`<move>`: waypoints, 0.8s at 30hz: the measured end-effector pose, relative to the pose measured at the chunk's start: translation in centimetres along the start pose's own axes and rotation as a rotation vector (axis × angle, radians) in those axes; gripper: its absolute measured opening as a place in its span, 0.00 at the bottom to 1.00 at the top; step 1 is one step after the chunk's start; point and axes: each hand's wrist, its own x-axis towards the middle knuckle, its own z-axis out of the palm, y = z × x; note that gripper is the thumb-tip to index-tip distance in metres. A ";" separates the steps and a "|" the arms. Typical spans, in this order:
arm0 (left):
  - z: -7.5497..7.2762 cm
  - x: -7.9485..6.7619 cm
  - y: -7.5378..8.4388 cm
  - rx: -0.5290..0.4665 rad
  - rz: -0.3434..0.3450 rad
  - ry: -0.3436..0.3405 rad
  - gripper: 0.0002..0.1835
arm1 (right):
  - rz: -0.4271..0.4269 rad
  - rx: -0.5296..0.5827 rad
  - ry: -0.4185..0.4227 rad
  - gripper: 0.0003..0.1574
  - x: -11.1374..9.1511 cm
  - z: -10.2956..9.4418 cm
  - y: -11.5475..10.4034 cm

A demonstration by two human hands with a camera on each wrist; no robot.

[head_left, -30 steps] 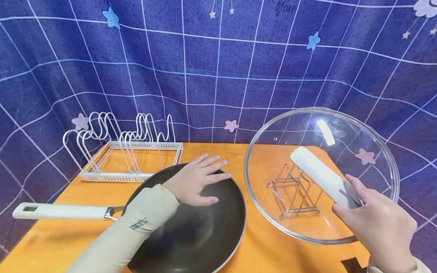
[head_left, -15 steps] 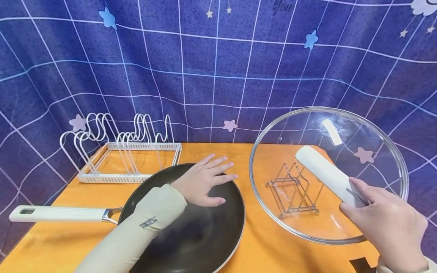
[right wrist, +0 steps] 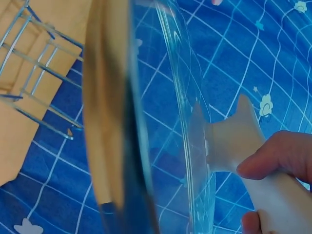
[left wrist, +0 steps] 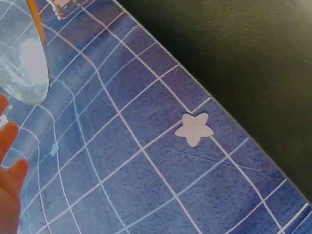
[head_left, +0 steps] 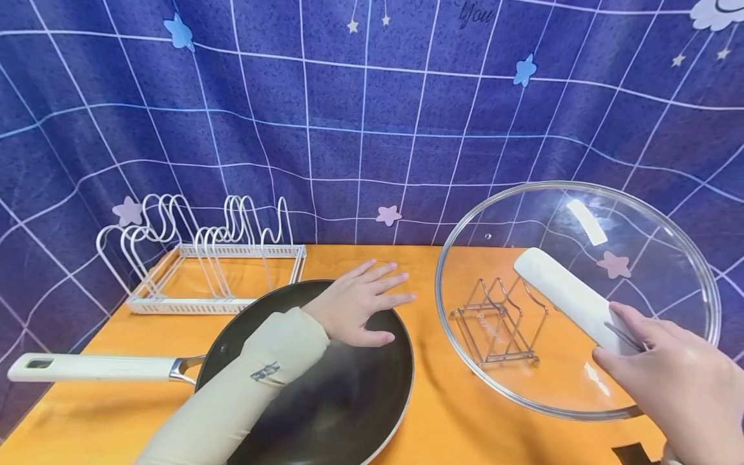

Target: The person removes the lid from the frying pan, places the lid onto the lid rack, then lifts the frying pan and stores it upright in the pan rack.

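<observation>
My right hand [head_left: 677, 368] grips the white bar handle [head_left: 572, 297] of a large round glass lid [head_left: 616, 223]. The lid is raised and tilted, with its metal rim facing around the see-through glass. In the right wrist view, the thumb and a fingertip wrap the handle [right wrist: 278, 190] beside the lid's edge. My left hand [head_left: 354, 310] hovers with spread, straight fingers above a dark frying pan [head_left: 343, 400] and holds nothing. The pan lies on the orange table with its cream handle [head_left: 93, 368] pointing left. In the left wrist view only a few left fingertips [left wrist: 14, 168] show.
A white wire rack [head_left: 200, 303] with curved dividers stands at the back left, behind the pan. Through the lid I see a small metal wire rack [head_left: 500, 358] on the orange table [head_left: 430, 413]. A blue gridded curtain [head_left: 349, 148] hangs behind the table.
My right hand has carried the lid to the right, so its left rim now overlaps less of the area left of the small rack. My left hand has drifted slightly right over the pan.
</observation>
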 end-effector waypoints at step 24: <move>1.2 3.4 -0.5 -0.050 -0.019 -0.024 0.34 | -0.085 0.111 0.041 0.31 0.6 -0.4 1.9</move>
